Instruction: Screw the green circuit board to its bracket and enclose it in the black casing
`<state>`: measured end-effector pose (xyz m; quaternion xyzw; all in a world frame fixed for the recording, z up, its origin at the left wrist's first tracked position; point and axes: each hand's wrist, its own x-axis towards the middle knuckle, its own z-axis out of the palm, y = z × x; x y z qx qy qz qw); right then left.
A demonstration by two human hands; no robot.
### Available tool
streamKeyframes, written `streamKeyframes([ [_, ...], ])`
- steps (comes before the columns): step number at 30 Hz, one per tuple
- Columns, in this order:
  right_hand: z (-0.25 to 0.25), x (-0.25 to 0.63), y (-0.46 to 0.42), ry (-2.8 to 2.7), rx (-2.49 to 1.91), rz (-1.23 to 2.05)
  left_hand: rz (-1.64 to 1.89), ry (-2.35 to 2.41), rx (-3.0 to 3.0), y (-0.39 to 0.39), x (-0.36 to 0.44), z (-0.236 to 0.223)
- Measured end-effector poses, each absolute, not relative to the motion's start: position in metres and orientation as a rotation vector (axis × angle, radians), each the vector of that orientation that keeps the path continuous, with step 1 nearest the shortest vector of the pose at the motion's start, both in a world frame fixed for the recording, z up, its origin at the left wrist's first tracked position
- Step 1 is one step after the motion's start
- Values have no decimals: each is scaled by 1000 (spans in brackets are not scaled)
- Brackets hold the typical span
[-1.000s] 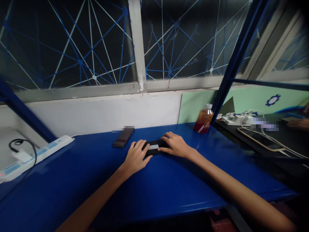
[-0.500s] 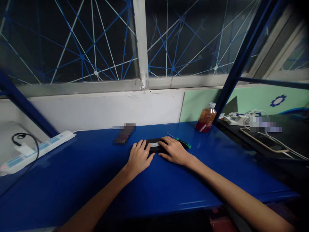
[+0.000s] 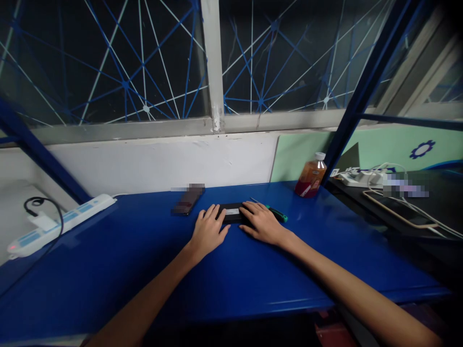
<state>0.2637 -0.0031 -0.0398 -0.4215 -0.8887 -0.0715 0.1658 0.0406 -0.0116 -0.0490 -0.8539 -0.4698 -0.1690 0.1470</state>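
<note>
A flat black box [image 3: 232, 218] with a pale label lies on the blue tabletop in front of me. My left hand [image 3: 209, 230] grips its left end, fingers over the top and thumb at the near edge. At the right end, my right hand [image 3: 263, 223] holds it the same way, its fingertips close to the label. Just behind and right of that hand lies a screwdriver [image 3: 278, 214] with a green and black handle. My right hand hides part of its shaft. Both ends of the box are covered by my fingers.
A dark phone [image 3: 188, 199], partly blurred, lies behind my left hand. A white power strip [image 3: 77, 222] with a black cable is at the left. A drink bottle [image 3: 311, 176] stands at the back right. Beyond the blue frame, another phone [image 3: 400, 209] and cables rest on a black table.
The screwdriver beside my right hand, not visible in the earliest frame, now shows. Both hands stay at the box, my right hand lying flatter. The whole view has shifted slightly.
</note>
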Motion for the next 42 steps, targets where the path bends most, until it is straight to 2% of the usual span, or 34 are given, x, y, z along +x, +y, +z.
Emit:
streamKeyframes([
  [42, -43, 275, 6, -2528, -1051, -57, -511, -1352, -2455, -12, 40, -43],
])
